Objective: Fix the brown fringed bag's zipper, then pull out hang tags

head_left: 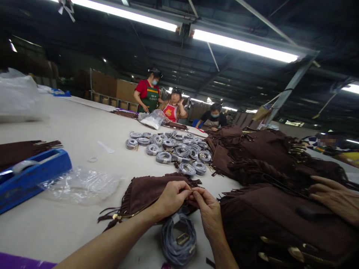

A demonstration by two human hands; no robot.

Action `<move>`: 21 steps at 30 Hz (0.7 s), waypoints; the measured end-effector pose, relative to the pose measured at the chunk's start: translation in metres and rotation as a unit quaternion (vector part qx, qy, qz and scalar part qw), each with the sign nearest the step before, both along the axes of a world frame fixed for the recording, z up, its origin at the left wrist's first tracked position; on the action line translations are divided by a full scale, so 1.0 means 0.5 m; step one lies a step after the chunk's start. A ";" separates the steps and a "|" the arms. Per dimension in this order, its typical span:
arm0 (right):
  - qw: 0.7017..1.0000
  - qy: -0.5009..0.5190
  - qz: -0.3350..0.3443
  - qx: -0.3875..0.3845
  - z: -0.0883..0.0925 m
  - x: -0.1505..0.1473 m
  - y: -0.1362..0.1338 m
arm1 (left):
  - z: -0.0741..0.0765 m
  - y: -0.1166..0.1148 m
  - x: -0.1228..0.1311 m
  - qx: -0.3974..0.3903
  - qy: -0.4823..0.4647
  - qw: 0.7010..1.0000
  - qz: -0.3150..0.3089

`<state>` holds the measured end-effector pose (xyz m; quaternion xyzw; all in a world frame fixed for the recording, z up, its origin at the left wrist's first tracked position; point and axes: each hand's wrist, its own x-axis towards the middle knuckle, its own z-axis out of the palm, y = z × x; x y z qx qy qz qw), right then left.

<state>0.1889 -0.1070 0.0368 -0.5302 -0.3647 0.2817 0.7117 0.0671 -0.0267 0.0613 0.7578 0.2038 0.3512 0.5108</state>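
Both hands meet at the near edge of the white work table (84,130), over a brown suede fringed bag (146,192) lying flat with its zipper edge toward the person. The left hand (171,197) is curled, thumb and forefinger pressed together at the bag's right end. The right hand (209,213) pinches at the same spot, fingertips touching the left's. What small part they hold is hidden between the fingers; I cannot tell whether it is a zipper pull or a ring.

A coiled grey wrapped strap (178,239) lies just below the hands, touching the bag's lower edge.

Risks, as judged:
- The pinched part is small and covered; a slip would let it drop into the fringe.
- The strap sits near the table edge and the forearms; a sweep of the wrist could push it off.
- The pile of brown bags (280,220) stands just beside the right hand, where another person's hand (335,198) rests; fringe may tangle with the bag being worked.
- The clear plastic bag (81,183) lies near the left forearm and could be dragged.
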 end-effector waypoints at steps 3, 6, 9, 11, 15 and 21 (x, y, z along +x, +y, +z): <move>1.000 -0.005 -0.001 0.000 -0.003 0.000 0.000 | 0.002 -0.001 -0.001 0.010 0.005 1.000 0.010; 1.000 -0.014 0.004 -0.003 -0.007 0.001 0.001 | 0.002 -0.002 -0.001 0.015 0.011 1.000 0.020; 1.000 -0.029 0.007 -0.009 -0.014 0.003 0.003 | 0.000 -0.003 0.000 0.019 0.015 0.999 0.026; 0.999 -0.046 0.003 -0.011 -0.019 0.003 0.005 | -0.004 -0.003 0.000 0.019 0.018 0.999 0.031; 0.995 -0.098 -0.026 -0.008 -0.024 0.001 0.005 | -0.011 -0.007 0.002 0.014 0.029 0.998 0.050; 0.935 -0.333 -0.122 0.028 -0.015 -0.010 -0.008 | -0.013 -0.018 0.005 0.020 0.034 0.996 0.086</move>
